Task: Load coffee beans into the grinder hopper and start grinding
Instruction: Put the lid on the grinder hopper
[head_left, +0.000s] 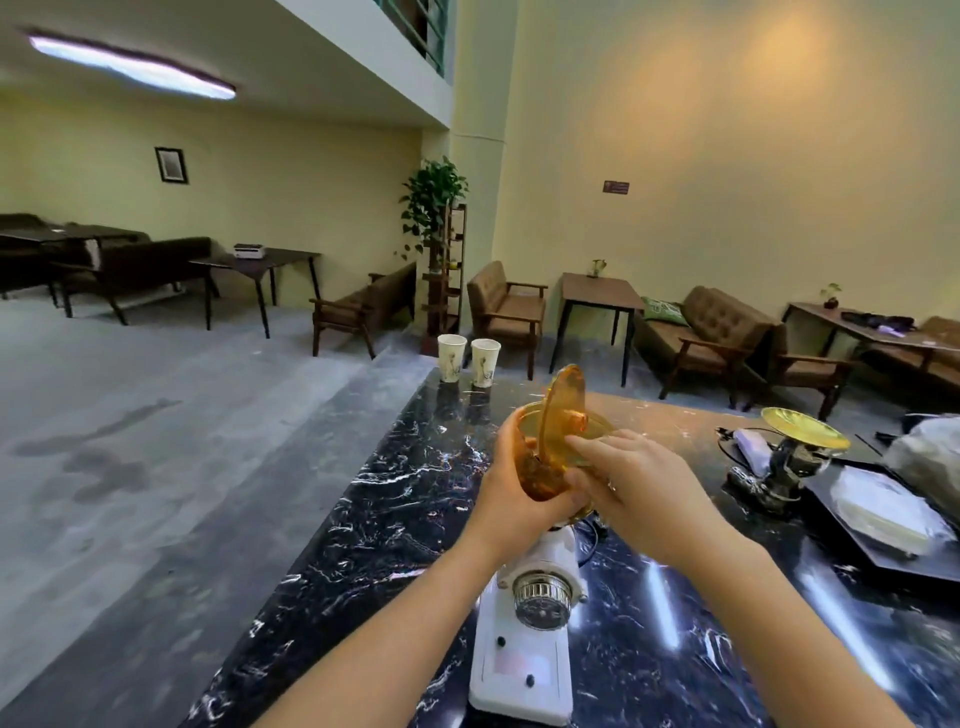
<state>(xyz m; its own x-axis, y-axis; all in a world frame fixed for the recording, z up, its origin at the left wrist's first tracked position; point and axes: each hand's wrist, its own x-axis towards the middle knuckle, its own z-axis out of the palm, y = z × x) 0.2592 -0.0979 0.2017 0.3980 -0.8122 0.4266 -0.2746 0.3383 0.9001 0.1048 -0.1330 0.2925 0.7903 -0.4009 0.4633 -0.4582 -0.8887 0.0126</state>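
- Paper cups (468, 359), two: upright at the far edge of the bench (395, 519), beyond the hopper.
- Left hand (511, 486): wrapped round the left wall of the amber hopper (540, 467).
- Hopper: seated on top of the white grinder (524, 644).
- Lid (563, 410): amber, tilted up on edge over the hopper mouth.
- Right hand (631, 480): fingers closed on the lid's lower edge.
- Brass scale (795, 447): well right of the hopper.

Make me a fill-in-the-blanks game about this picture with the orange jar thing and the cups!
1. The amber hopper sits on top of a ____ grinder.
2. The left hand grips the hopper while the right hand tilts its ____ up on edge.
3. ____ paper cups stand at the counter's far end.

Missing words: white; lid; Two
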